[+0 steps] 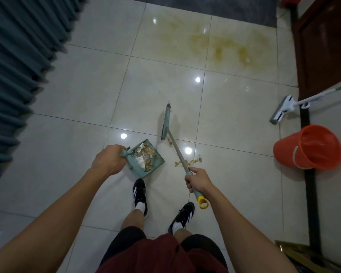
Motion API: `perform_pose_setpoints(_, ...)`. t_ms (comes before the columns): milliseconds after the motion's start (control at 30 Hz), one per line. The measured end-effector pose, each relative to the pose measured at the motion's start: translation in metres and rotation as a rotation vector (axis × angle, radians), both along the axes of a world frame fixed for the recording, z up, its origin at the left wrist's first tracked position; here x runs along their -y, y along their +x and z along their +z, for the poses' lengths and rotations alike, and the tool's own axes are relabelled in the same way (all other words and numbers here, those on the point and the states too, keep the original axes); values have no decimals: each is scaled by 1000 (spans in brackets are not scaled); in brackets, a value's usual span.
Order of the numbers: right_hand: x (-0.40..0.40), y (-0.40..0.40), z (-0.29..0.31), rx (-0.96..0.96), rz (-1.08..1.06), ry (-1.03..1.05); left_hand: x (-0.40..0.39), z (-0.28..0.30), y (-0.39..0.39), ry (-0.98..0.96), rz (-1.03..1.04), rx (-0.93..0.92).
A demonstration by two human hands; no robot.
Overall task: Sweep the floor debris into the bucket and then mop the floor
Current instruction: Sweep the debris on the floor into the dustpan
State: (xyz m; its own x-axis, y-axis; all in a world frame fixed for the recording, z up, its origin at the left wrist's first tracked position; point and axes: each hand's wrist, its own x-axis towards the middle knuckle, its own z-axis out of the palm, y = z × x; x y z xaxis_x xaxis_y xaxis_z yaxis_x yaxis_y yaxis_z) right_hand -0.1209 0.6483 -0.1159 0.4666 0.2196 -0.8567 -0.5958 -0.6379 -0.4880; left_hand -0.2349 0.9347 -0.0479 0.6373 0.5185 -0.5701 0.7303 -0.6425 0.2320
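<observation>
My left hand (108, 160) grips the handle of a teal dustpan (158, 161) that sits on the tiled floor and holds scraps of debris. My right hand (198, 179) grips the broom's handle near its yellow end cap. The teal broom head (166, 122) stands on the floor beyond the dustpan. A small pile of yellowish debris (193, 162) lies to the right of the pan, under the handle. An orange bucket (307, 148) stands at the right. A flat white mop (282, 110) leans further back on the right.
A yellow-brown stain (220, 46) spreads over the tiles ahead. Teal curtains (14, 66) hang along the left. A dark wooden door (323, 42) and a black floor strip (308, 186) run along the right. My two feet stand just behind the dustpan.
</observation>
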Motion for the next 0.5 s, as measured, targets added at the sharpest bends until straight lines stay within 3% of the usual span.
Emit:
perform_pose_setpoints(333,-125,25,-36,-114,-222,25,-106,-9,19,-54,-130,-75)
perform_pose_setpoints(500,-129,14,-45,-79,180,-245,-120,-9,35,-63,-204,-61)
